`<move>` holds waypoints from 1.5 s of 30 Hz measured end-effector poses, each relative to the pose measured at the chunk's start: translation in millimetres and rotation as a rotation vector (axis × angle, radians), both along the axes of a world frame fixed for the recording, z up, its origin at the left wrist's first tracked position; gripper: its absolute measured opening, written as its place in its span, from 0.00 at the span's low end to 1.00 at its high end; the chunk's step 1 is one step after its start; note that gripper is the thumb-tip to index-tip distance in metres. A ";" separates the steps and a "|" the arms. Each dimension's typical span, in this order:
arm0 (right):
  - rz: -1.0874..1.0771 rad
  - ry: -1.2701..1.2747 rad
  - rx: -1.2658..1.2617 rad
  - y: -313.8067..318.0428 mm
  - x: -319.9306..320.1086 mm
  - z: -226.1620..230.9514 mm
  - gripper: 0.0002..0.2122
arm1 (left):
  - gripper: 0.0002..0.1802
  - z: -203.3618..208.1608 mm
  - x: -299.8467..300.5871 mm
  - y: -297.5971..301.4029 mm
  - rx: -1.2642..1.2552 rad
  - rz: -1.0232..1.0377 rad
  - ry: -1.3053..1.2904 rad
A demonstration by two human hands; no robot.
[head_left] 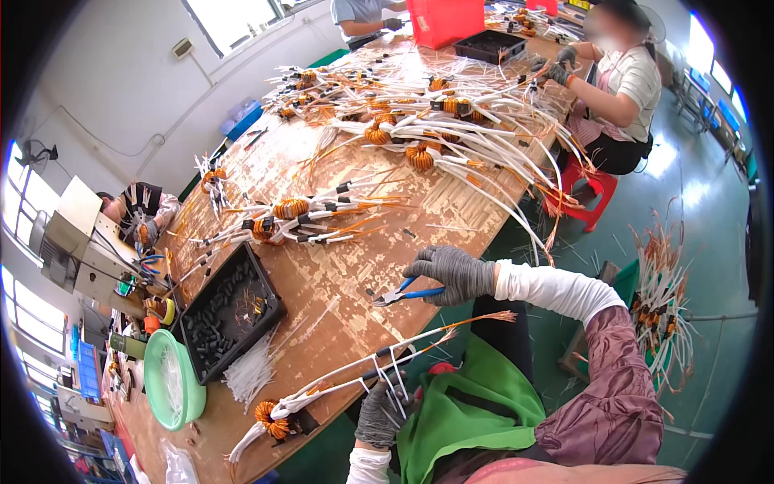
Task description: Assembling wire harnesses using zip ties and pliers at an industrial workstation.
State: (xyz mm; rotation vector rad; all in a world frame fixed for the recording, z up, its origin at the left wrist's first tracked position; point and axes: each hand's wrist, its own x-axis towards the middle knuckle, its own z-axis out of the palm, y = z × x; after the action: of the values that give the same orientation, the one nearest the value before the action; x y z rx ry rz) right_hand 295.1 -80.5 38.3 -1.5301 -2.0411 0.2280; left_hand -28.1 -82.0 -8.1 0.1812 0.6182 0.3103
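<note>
My right hand, in a grey glove, is closed around blue-handled wire cutters. Their jaws point left over the table, touching none of the wires. Lower down, my gloved left hand grips a wire harness at the table's near edge. This harness has white-sleeved leads with bare copper ends toward the right, black sleeving midway, and thin white cable ties around it with their tails standing up. An orange copper toroidal coil forms its left end, resting on the table. My left fingertips are partly hidden by the ties and leads.
Finished-looking coil harnesses lie beyond, with a large heap farther back. A black tray of black sleeves, loose cable ties and a green basin stand left. Co-workers sit around the worn wooden table.
</note>
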 end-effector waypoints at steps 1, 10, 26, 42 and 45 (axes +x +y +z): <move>-0.002 0.001 0.003 -0.4 -0.2 -1.0 0.23 | 0.22 -0.6 1.4 0.2 0.003 -0.004 0.020; -0.007 0.005 0.021 -8.1 0.3 -6.5 0.22 | 0.17 -1.5 2.7 2.7 -0.044 0.027 -0.011; -0.014 0.032 0.012 -27.3 0.9 -12.2 0.21 | 0.12 10.4 2.8 -0.7 0.018 -0.005 0.052; 0.050 -0.299 0.092 -5.4 10.7 15.9 0.25 | 0.16 11.9 15.5 13.6 0.312 0.021 0.214; 0.142 -0.484 0.080 -2.9 2.1 22.3 0.26 | 0.17 16.7 21.9 14.5 0.318 0.028 0.180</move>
State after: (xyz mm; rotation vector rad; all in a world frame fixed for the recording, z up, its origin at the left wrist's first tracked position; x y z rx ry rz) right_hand 297.2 -83.4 60.6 -1.4968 -2.4996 -0.1895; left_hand -6.2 -67.5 8.6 0.5105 0.7475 0.4217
